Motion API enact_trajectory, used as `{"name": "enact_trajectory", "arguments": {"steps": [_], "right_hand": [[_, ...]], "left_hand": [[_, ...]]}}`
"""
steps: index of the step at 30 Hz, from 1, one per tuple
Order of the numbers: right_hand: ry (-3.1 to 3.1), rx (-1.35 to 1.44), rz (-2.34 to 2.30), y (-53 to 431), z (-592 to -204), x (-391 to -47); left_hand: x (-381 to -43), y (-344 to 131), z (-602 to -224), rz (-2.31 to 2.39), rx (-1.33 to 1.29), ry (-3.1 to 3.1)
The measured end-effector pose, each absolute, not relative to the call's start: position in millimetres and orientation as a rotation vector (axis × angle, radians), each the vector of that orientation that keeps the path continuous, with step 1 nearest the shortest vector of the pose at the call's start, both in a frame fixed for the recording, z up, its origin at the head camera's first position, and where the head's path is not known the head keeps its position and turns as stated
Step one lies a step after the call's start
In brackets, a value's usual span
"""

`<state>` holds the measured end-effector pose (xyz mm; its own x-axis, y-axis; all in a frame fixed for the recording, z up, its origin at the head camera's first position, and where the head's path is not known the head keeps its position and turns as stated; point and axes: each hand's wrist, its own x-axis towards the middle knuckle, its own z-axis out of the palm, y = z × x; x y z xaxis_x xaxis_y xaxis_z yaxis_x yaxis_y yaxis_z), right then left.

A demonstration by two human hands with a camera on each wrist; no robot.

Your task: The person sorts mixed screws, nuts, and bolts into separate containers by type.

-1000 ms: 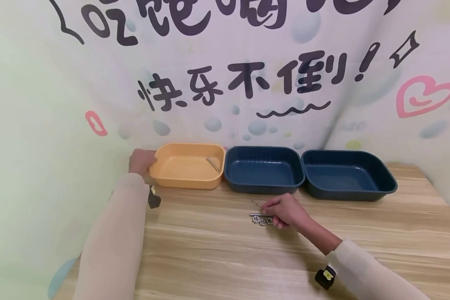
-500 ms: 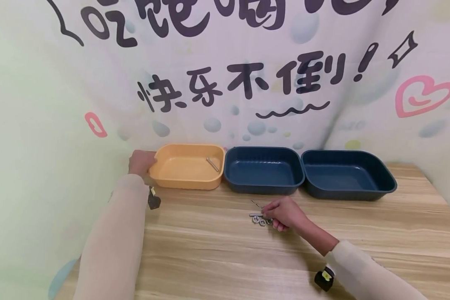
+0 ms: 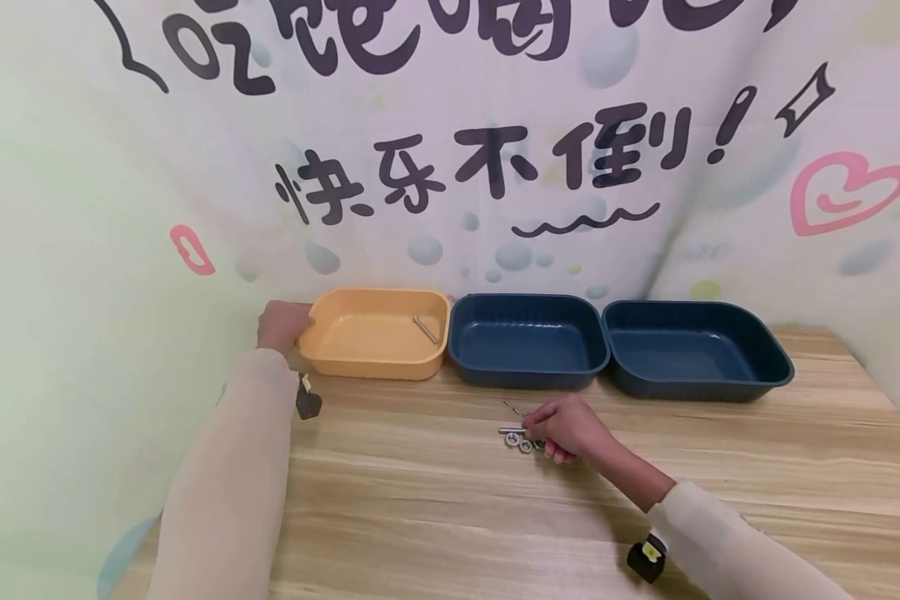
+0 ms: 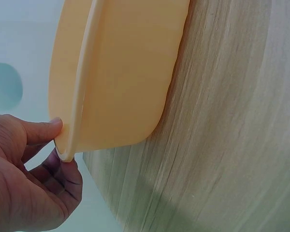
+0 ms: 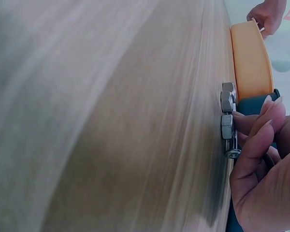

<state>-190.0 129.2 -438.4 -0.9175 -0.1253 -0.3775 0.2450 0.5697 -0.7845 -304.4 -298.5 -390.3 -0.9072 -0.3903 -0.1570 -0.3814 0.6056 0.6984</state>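
My left hand (image 3: 283, 325) grips the left end of the orange-yellow bin (image 3: 371, 367), thumb and fingers on its rim (image 4: 80, 92). Inside that bin lies a slim metal bolt (image 3: 425, 329). On the tabletop, my right hand (image 3: 570, 429) pinches another silver bolt (image 3: 511, 431) near its right part, its round end (image 5: 232, 153) showing in the right wrist view. Several hex nuts sit in a row along the bolt, one a nut (image 3: 512, 440) at the left; the hand partly covers the rightmost. Just behind lies a thin metal piece (image 3: 512, 407), its kind unclear.
Two dark blue bins stand to the right of the orange one, a middle bin (image 3: 528, 379) and a right bin (image 3: 701, 390). All three line the back of the wooden table (image 3: 420, 492), against a printed cloth (image 3: 420, 200).
My right hand has shifted slightly down, its fingertips going from by the thin piece to the bolt among the nuts. The left hand stays at the bin's rim.
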Motion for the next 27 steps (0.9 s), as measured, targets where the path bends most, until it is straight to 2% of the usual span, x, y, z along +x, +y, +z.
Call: {"name": "enact_trajectory", "arguments": {"steps": [27], "right_hand": [[2.454, 0.033, -1.245, 129.2, -429.3, -196.8]], "left_hand": [[-306.6, -299.3, -390.9, -1.182, 0.667, -2.831]]}}
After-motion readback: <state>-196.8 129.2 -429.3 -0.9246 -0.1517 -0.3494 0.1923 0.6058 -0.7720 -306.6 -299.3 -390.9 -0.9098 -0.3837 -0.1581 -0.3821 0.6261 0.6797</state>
